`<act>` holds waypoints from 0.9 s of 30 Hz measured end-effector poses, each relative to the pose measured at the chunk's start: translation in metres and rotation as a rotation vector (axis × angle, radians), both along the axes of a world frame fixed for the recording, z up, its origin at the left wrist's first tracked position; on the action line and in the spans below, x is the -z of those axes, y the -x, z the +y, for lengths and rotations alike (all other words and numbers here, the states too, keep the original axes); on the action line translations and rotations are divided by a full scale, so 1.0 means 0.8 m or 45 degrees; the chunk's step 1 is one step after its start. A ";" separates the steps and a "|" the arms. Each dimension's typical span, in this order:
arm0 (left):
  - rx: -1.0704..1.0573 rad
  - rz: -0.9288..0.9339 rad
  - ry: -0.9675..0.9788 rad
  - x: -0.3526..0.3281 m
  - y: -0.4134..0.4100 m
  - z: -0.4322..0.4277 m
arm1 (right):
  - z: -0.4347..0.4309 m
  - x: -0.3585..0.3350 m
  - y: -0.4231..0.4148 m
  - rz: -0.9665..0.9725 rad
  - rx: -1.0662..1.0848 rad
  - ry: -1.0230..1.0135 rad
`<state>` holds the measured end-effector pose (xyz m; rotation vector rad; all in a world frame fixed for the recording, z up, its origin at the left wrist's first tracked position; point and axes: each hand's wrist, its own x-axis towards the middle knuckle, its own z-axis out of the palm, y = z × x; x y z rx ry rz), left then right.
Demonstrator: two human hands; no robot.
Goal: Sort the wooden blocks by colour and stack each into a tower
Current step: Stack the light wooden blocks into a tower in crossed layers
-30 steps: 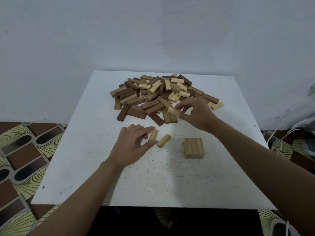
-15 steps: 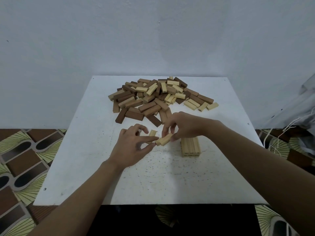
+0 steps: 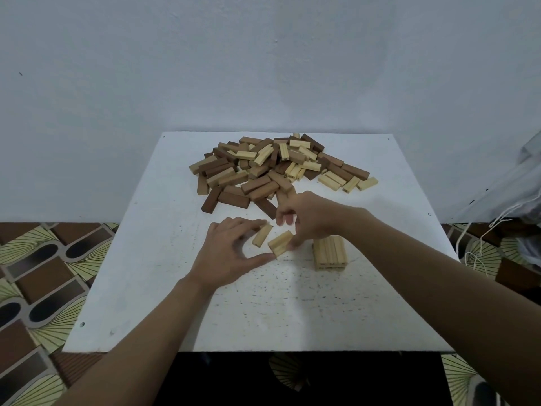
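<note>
Two light blocks [image 3: 262, 235] lie just left of the light stack [image 3: 330, 253], with bare table [image 3: 263, 312] on the stack's near side. Our left hand [image 3: 231, 253] and right hand [image 3: 310, 218] touch them, fingers curled; whether either grips, we cannot tell.

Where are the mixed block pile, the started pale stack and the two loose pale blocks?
mixed block pile [image 3: 263, 187]: head view, on a brown block near its front.
started pale stack [image 3: 330, 250]: head view, on its top face.
loose pale blocks [image 3: 280, 243]: head view, top of the right one.

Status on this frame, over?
Left hand holds two light blocks together; right hand thumb on nearer one. Started light stack beside. Mixed pile unsorted behind.
</note>
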<state>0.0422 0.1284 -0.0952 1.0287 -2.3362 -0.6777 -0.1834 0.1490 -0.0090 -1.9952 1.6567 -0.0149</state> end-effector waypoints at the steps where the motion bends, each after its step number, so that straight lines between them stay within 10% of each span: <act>1: 0.007 -0.007 0.009 0.001 0.000 -0.001 | 0.000 0.001 0.000 0.016 0.006 0.013; 27: -0.069 0.204 -0.026 0.001 0.002 -0.003 | -0.011 0.016 -0.003 -0.278 0.223 -0.124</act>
